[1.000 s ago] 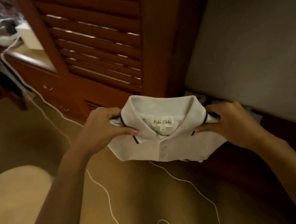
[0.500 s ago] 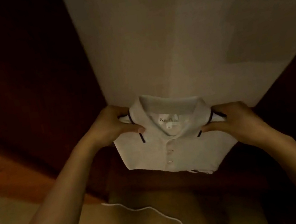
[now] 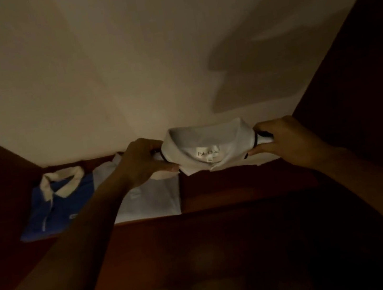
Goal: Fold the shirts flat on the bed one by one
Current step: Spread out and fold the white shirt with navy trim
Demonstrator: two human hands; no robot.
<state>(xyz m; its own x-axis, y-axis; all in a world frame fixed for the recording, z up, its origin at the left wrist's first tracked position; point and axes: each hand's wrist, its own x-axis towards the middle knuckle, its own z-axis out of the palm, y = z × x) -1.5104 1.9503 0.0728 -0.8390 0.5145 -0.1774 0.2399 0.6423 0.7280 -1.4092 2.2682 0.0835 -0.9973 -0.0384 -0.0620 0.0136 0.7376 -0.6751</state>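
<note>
pale wall (image 3: 123, 68) above a dark reddish-brown surface (image 3: 242, 189), dim light, head view; left thumb (image 3: 167, 168) lies across the front of the folded white polo shirt (image 3: 210, 142) just beside its collar, with the other left fingers curled behind the fold, so the left hand (image 3: 143, 162) pinches the shirt's edge on the person's left; right thumb (image 3: 259, 151) presses the front near the opposite collar tip, with the right fingers wrapped behind, so the right hand (image 3: 290, 140) grips the other edge; the shirt is held between both hands, collar uppermost and front tilted toward the camera, at the foot of the wall and over the right part of the surface; whether its lower edge touches the surface cannot be told; a dark trim line runs along the collar, and the neck label (image 3: 208, 153) reads "polo club"; to the left, a folded pale grey-blue shirt (image 3: 153, 198) lies flat on the surface, partly hidden by the left forearm; just beside it, further left, lies a folded blue shirt (image 3: 54, 206) with a white collar; a broad shadow (image 3: 261, 71) falls on the wall above the right hand.
</note>
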